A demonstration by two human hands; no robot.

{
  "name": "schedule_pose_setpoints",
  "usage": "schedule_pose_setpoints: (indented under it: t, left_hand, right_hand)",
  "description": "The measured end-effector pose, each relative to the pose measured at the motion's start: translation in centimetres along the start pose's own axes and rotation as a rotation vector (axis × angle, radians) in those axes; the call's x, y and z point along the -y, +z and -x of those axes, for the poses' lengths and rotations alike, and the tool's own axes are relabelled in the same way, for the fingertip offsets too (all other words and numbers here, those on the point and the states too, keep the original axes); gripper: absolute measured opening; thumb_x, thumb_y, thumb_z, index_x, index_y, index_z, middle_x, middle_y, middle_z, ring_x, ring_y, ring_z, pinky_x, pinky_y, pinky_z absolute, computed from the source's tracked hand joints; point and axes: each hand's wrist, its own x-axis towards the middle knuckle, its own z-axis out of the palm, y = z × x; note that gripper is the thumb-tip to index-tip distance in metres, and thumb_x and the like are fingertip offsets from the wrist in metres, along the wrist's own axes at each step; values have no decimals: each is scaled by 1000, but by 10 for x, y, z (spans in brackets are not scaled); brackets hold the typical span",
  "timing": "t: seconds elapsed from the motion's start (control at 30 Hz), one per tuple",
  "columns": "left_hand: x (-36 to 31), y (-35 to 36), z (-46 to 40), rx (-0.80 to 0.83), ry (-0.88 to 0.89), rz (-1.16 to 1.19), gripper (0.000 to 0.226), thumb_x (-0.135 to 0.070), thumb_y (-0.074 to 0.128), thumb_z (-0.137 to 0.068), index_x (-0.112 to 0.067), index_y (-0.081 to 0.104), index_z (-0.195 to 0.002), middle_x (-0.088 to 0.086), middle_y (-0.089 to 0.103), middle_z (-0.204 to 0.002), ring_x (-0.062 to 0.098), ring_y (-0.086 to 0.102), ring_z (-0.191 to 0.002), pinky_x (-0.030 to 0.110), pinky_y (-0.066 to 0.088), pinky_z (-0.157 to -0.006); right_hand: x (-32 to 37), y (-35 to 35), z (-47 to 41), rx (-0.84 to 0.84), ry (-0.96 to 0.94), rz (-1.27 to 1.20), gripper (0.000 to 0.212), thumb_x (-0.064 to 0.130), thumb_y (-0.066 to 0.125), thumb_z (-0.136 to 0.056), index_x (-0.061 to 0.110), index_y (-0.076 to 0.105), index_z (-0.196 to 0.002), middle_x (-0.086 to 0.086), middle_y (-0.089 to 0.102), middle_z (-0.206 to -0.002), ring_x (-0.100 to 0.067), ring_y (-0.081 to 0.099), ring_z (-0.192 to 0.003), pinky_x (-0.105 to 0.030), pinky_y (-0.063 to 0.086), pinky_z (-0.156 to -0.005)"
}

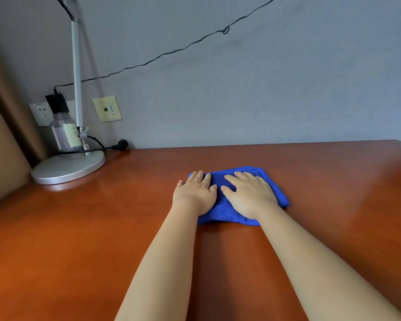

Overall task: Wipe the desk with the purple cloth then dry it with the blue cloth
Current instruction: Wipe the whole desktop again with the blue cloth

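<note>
A folded blue cloth lies flat on the reddish-brown desk, a little right of the middle. My left hand presses on the cloth's left part with straight fingers. My right hand lies flat on its right part, fingers spread and pointing toward the wall. Both palms cover most of the cloth. No purple cloth is in view.
A silver desk lamp with a round base stands at the back left corner. Behind it is a clear bottle, a black cable and plug. Wall sockets sit on the grey wall. The desk's far edge meets the wall.
</note>
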Motion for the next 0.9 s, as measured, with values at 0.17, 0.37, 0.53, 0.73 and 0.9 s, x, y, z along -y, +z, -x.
schedule_pose_setpoints:
  t: [0.17,0.37,0.53,0.73,0.9]
  left_hand:
    - [0,-2,-3,9,-10,6,55,-39,13,-102,-21,6,-154,-2,-3,-161,14,-5,-148,43,1,-119]
    - [-8,0,38,15,-20,1,55,-40,12,-102,-21,5,-154,-1,-3,-161,15,-6,-148,44,1,-119]
    - [-18,3,85,13,-6,-7,55,-40,12,-102,-21,6,-154,0,-3,-161,14,-6,-148,44,2,-119]
    - [-31,6,133,23,5,8,55,-39,13,-102,-21,5,-154,0,-3,-161,15,-6,-148,45,3,-120]
    - [-35,8,147,25,4,1,55,-39,12,-102,-21,4,-154,0,-4,-161,15,-7,-148,46,1,-119]
  right_hand:
    - [-2,0,-6,29,-8,16,56,53,22,-100,32,21,-152,5,13,-161,-14,8,-148,-37,4,-121]
    - [1,-6,32,69,-20,29,58,55,19,-99,33,16,-153,5,8,-162,-14,4,-148,-37,2,-121]
    - [6,-12,82,81,-20,26,59,57,18,-99,33,15,-153,5,6,-162,-15,2,-149,-37,1,-121]
    - [7,-17,132,90,-19,26,60,56,18,-99,32,13,-154,4,5,-162,-14,1,-149,-37,0,-121]
    - [6,-19,147,92,-18,17,60,57,19,-99,33,13,-153,5,5,-162,-14,1,-149,-36,-1,-121]
